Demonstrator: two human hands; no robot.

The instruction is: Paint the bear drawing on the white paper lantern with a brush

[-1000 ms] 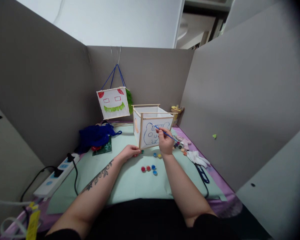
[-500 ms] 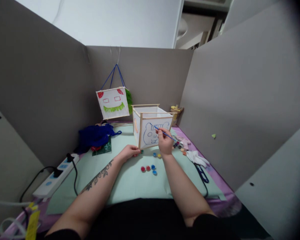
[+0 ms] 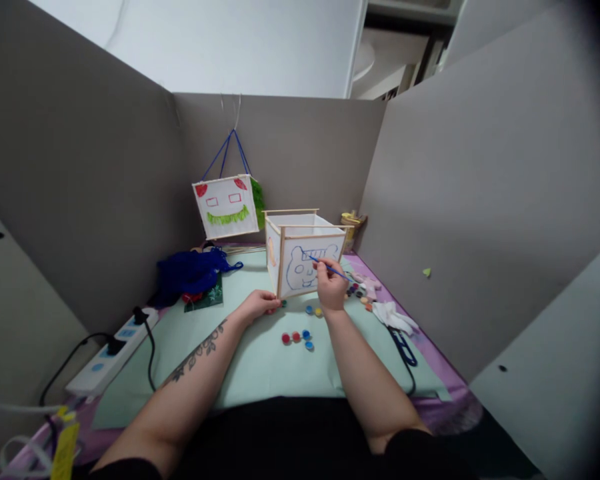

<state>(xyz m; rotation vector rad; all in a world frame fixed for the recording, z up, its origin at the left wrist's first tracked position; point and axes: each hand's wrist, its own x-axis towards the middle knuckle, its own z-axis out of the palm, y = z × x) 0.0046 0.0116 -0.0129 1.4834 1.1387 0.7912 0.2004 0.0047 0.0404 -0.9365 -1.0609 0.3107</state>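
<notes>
A square lantern (image 3: 300,283) with a wooden stick frame and white sides stands in the middle of the table. Its front side carries a blue outline of an animal face with round ears and a striped forehead. My right hand (image 3: 331,287) pinches a thin blue paintbrush (image 3: 325,265), its tip at the striped part of the drawing. With closed fingers, my left hand (image 3: 261,305) grips the lantern's lower front corner. Little paint pots in red and blue (image 3: 296,337) lie in front of the lantern, and a blue and yellow pair (image 3: 313,311) sits closer to it.
A finished-looking lantern (image 3: 227,208) hangs by blue cords at the back left. Blue cloth (image 3: 193,272) lies left, behind a power strip (image 3: 111,352) with plugs. White gloves (image 3: 394,317) and more paint pots (image 3: 356,291) are on the right. Grey panels (image 3: 290,153) enclose the table.
The brush tip and my right hand have shifted very slightly to the right across the drawing. My left hand and the lantern have stayed in place.
</notes>
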